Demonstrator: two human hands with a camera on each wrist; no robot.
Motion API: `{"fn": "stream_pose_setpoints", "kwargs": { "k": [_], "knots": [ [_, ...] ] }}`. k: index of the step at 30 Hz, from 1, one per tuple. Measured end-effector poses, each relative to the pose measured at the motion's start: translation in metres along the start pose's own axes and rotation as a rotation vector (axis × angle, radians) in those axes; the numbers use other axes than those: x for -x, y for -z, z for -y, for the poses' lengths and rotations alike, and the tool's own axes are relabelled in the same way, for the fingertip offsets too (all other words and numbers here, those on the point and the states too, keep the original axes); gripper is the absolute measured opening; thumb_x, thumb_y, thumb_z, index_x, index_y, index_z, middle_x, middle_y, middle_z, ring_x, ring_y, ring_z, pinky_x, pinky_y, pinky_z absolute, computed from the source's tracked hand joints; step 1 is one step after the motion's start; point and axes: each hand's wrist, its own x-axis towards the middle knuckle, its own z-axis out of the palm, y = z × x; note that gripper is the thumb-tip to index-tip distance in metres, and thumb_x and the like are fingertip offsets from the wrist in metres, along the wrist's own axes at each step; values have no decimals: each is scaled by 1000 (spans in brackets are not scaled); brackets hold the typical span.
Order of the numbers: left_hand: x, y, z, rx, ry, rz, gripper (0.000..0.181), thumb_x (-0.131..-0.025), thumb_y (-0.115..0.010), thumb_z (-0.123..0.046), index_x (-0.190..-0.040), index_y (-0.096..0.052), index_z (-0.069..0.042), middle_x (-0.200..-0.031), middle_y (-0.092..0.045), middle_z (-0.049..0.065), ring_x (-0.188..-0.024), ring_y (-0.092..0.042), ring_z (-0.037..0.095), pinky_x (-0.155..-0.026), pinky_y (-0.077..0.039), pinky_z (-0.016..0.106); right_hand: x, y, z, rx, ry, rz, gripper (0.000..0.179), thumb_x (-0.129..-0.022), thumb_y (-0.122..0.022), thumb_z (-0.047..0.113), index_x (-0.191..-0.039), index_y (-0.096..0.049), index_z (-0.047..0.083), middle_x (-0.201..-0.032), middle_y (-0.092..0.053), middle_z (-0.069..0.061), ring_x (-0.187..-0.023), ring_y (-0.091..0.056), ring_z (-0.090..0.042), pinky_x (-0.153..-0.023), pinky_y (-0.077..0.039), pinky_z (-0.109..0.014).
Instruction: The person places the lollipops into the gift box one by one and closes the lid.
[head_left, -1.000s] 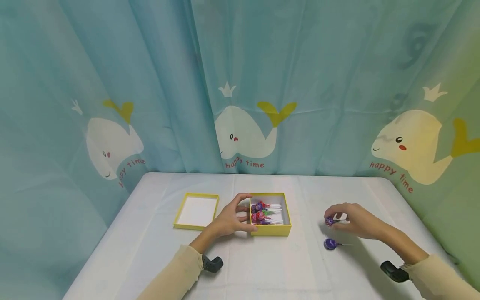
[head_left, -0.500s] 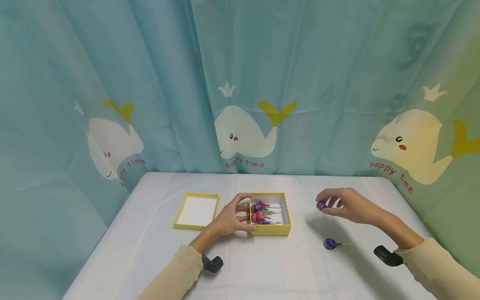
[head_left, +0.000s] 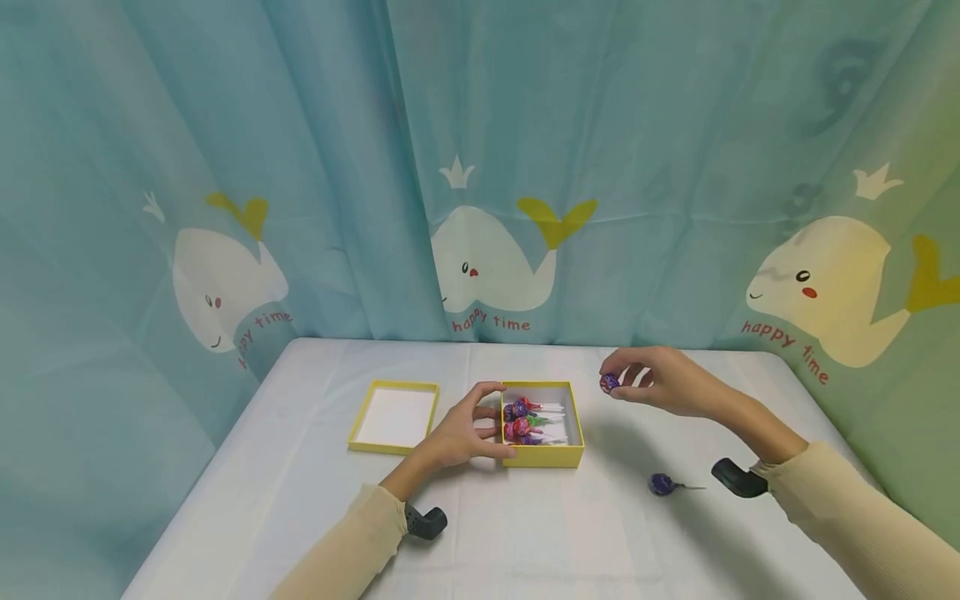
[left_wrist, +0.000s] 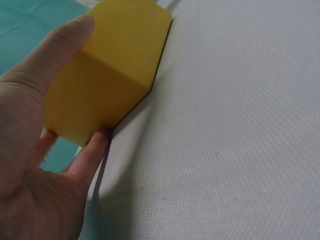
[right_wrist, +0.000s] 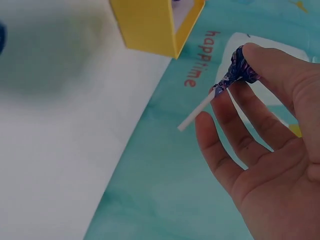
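Observation:
Between thumb and fingertips my right hand [head_left: 667, 383] pinches a lollipop [right_wrist: 237, 67] in a purple wrapper. Its white stick points away from the palm in the right wrist view. The hand is raised over the table, to the right of an open yellow box [head_left: 543, 457]. Several lollipops [head_left: 522, 427] in purple, red and green wrappers lie inside, sticks to the right. My left hand [head_left: 459, 433] holds the box by its left side, thumb at the front corner and index finger at the back. In the left wrist view the thumb and fingertips rest on its yellow walls.
Another purple lollipop [head_left: 662, 484] lies on the white tablecloth at the right. The yellow-rimmed box lid [head_left: 377, 451] lies to the left of the box, its white inside up. A blue-green curtain [head_left: 637, 167] with whale prints hangs behind the table.
The right hand has lifted its lollipop off the table and carried it left and back, closer to the box. My left hand has stayed at the box.

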Motion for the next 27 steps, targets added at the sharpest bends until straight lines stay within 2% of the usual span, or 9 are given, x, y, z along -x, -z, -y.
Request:
{"fn": "stream_pose_setpoints", "kwargs": {
  "k": [6,21,27],
  "knots": [
    [1,0,-2,-10,15,-5,97,-77,-92,-10,-155,-35,-13,-149,-45,18,-131,-55,33,-103,-54,38,-18,-5,9,-19,19,30,21,-93,-78,12,-112,-72,17,-103,-71,11,-89,-67,-12,-76,-62,-33],
    [-3,0,0,-4,7,-3,96,-77,-92,-9,-155,-35,-13,-154,-40,15,-131,-54,34,-103,-54,37,-50,-20,29,-83,75,63,19,-93,-76,9,-110,-72,14,-104,-72,5,-87,-69,-14,-72,-62,-28],
    [-1,0,-1,-12,12,-2,96,-77,-92,-9,-155,-35,-13,-157,-38,14,-132,-54,34,-103,-54,37,-59,-31,33,-103,70,92,20,-93,-77,9,-112,-72,12,-104,-72,4,-88,-70,-15,-73,-62,-26]
  ]
}}
